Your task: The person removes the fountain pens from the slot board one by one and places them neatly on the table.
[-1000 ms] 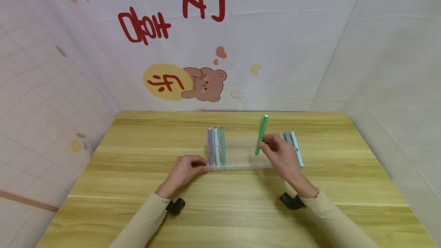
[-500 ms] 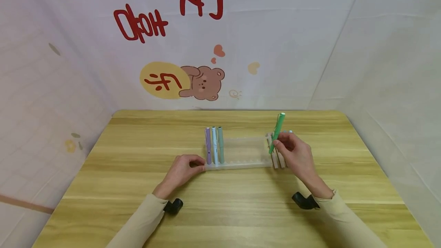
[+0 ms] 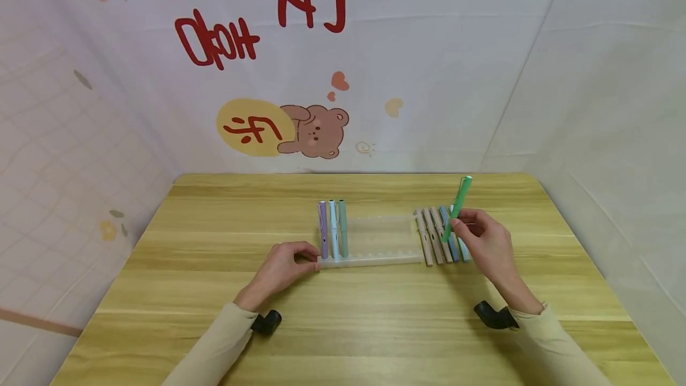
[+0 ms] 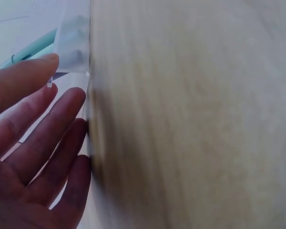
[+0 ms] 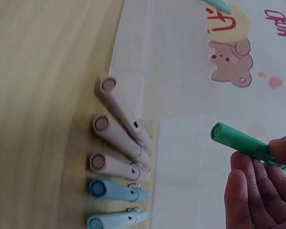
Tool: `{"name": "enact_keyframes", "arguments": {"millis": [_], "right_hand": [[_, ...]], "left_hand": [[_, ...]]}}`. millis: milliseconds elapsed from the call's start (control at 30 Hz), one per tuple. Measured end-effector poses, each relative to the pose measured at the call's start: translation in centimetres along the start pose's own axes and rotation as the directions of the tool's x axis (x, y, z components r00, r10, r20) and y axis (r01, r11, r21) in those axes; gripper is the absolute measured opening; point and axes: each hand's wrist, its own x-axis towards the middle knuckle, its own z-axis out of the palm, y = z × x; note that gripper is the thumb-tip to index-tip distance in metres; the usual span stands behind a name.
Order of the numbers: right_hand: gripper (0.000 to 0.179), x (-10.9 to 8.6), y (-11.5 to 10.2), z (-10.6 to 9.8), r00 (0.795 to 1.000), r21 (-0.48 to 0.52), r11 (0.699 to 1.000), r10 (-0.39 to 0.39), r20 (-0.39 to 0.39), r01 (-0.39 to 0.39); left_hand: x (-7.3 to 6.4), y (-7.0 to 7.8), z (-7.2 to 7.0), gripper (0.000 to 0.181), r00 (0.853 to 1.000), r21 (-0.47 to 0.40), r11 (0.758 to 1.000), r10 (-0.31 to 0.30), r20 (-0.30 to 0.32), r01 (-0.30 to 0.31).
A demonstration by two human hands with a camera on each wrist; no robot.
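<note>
My right hand [image 3: 485, 242] pinches a green pen [image 3: 457, 207] near its lower end and holds it upright, tilted right, over the right-hand row of pens. In the right wrist view the green pen [image 5: 240, 140] lies between thumb and fingers, apart from that row. With thumb and index finger, my left hand [image 3: 284, 267] holds the left front corner of a clear plastic pen rack [image 3: 375, 260]. A purple pen [image 3: 324, 231], a light blue pen [image 3: 334, 230] and a grey-green pen [image 3: 343, 230] lie in the rack's left slots.
Right of the rack lie three beige pens [image 3: 433, 234], a blue pen [image 5: 112, 189] and a pale blue pen [image 5: 117, 219], side by side on the wooden table [image 3: 354, 326]. A printed white cloth [image 3: 439, 76] stands behind the table.
My right hand has carried the green pen rightward from over the rack to over the loose pens, uncovering the beige ones. The left hand has stayed at the rack's corner.
</note>
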Motion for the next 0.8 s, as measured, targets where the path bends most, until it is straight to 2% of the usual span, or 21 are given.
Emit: {"name": "enact_keyframes", "arguments": {"millis": [367, 600, 800], "right_hand": [[0.037, 1.0, 2.5, -1.5, 0.997, 0.028, 0.997, 0.065, 0.036, -0.066], [0.043, 1.7, 4.1, -2.7, 0.984, 0.025, 0.992, 0.120, 0.131, -0.124], [0.048, 2.4, 5.3, -3.6, 0.957, 0.057, 0.981, 0.166, 0.239, -0.185]], "left_hand": [[0.3, -0.4, -0.3, 0.012, 0.998, 0.001, 0.999, 0.047, 0.037, -0.047], [0.3, -0.6, -0.4, 0.011, 0.998, 0.035, 0.998, 0.044, 0.036, -0.045], [0.4, -0.6, -0.4, 0.010, 0.998, 0.033, 0.999, 0.041, 0.038, -0.043]]}}
